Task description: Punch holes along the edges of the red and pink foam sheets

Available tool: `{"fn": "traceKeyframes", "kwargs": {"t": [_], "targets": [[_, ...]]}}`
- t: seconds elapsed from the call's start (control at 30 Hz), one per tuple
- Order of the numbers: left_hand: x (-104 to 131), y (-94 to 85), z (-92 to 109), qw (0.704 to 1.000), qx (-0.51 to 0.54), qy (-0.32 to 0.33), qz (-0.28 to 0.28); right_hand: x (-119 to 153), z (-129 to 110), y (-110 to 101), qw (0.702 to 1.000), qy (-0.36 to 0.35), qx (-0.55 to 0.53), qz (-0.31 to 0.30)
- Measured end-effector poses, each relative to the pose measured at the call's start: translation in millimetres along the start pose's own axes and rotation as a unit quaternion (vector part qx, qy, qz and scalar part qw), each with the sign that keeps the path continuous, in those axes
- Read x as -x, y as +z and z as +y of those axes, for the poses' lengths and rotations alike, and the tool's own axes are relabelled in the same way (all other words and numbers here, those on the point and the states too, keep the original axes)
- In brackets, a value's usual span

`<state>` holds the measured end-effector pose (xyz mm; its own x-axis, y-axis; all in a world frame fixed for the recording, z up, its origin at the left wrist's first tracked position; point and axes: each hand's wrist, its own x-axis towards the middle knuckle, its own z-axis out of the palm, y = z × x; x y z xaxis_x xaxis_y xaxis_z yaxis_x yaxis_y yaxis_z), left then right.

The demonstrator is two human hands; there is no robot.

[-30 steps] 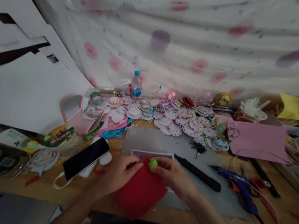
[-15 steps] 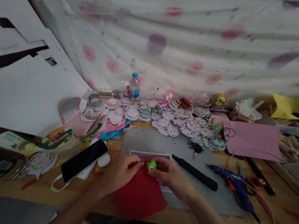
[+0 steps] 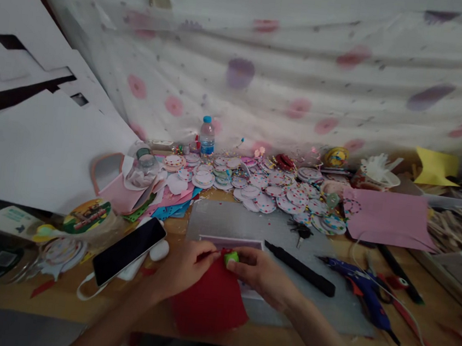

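Note:
My left hand [image 3: 190,265] pinches the top edge of a red sheet [image 3: 213,303], its fingers closed. The sheet hangs down toward the table's front edge and looks like paper or felt. My right hand [image 3: 257,269] is closed around a small bright green craft punch [image 3: 231,258], set at the sheet's top edge between my hands. What lies inside the punch is hidden. Behind the sheet, a shallow pale tray [image 3: 248,244] rests on the grey cutting mat [image 3: 230,217], partly covered by my hands.
Decorated paper discs [image 3: 266,190] are heaped at the back, beside a water bottle [image 3: 207,136]. To the left lies a phone [image 3: 128,251]. A black cutter [image 3: 301,269], keys [image 3: 301,233] and a blue glue gun [image 3: 361,288] with its cord lie to the right.
The green craft punch has turned in my right fingers, so its round white face no longer shows. The red sheet's lower end has swung slightly left. The whole view has shifted a little.

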<state>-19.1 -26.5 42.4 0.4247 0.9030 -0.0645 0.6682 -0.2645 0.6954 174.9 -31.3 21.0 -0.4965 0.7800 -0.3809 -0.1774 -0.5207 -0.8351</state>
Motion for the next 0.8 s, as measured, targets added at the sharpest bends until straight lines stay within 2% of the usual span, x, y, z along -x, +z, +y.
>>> {"fn": "traceKeyframes", "kwargs": {"t": [0.13, 0.33, 0.5, 0.8], "targets": [[1, -0.7, 0, 1.000, -0.015, -0.002, -0.006, -2, 3, -1, 1.000, 0.007, -0.004, 0.000], [1, -1.2, 0, 1.000, -0.006, -0.002, -0.013, -5, 7, 0, 0.999, 0.011, -0.021, 0.033], [0, -3.4, 0, 1.000, 0.002, 0.001, -0.009, -4, 2, 2, 0.999, 0.000, -0.030, 0.025], [1, -1.0, -3, 1.000, 0.005, -0.006, -0.025, -10, 14, -2, 0.998, -0.033, 0.046, 0.033]]}}
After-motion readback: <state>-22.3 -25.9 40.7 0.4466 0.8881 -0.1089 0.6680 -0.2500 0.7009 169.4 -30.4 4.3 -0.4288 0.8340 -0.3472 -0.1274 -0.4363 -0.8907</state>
